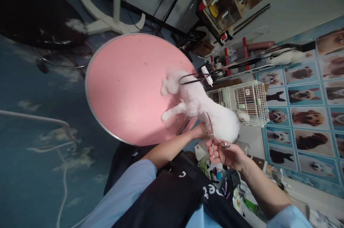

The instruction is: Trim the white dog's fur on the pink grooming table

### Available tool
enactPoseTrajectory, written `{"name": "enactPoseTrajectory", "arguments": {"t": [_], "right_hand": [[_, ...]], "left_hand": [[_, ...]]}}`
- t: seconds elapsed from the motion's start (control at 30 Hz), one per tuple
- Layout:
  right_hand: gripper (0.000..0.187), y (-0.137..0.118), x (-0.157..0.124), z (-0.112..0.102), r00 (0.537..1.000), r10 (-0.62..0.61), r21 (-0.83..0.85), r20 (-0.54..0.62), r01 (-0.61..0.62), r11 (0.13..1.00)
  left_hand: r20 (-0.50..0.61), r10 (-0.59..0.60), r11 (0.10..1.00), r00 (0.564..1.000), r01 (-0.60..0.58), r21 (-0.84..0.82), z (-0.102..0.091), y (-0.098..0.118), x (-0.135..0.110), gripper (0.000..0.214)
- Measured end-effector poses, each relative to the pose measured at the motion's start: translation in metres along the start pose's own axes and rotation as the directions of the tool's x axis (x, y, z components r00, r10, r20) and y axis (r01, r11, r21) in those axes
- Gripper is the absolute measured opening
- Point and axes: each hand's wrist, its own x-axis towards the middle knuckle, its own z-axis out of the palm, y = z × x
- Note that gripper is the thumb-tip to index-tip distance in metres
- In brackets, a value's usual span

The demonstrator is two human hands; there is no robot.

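A white fluffy dog [219, 115] is on a round pink grooming table [120, 88], its trimmed legs against the surface. My right hand [227, 154] is closed around the handles of a pair of scissors [210, 124]. Their slim blades point toward the dog's coat, close beside its body; I cannot tell if they touch the fur. Against the dog's near side lies my left hand [201, 131], its fingers mostly hidden by the fur and the scissors. A dark loop [188, 78] passes around the dog's head end.
A white wire cage [248, 104] with a white animal inside stands beyond the dog. Grooming supplies [220, 174] crowd a surface beside my right arm. A black round stool [40, 13] is at upper left, and dog pictures [309, 113] cover the wall.
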Motion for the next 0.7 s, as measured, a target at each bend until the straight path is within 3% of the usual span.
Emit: {"name": "enactPoseTrajectory", "arguments": {"t": [0.1,0.33,0.57,0.7], "right_hand": [[0.048,0.001,0.004,0.0,0.997,-0.007,-0.07,-0.071,0.002,0.998],[0.049,-0.002,0.008,-0.001,0.992,-0.015,-0.095,-0.123,0.003,0.995],[0.049,-0.005,0.01,-0.007,0.995,-0.021,-0.118,-0.097,0.009,0.993],[0.051,-0.009,0.013,-0.007,0.999,-0.022,-0.105,-0.05,0.016,0.994]], "left_hand": [[0.064,-0.039,0.999,0.997,0.038,0.02,-0.004,0.005,-0.001,0.027],[0.071,-0.004,0.998,0.997,-0.001,0.062,-0.003,0.001,0.002,0.031],[0.071,-0.024,0.997,0.997,0.019,0.07,-0.002,0.006,0.004,0.035],[0.057,-0.072,0.996,0.996,0.075,-0.048,-0.002,0.005,0.002,0.031]]}}
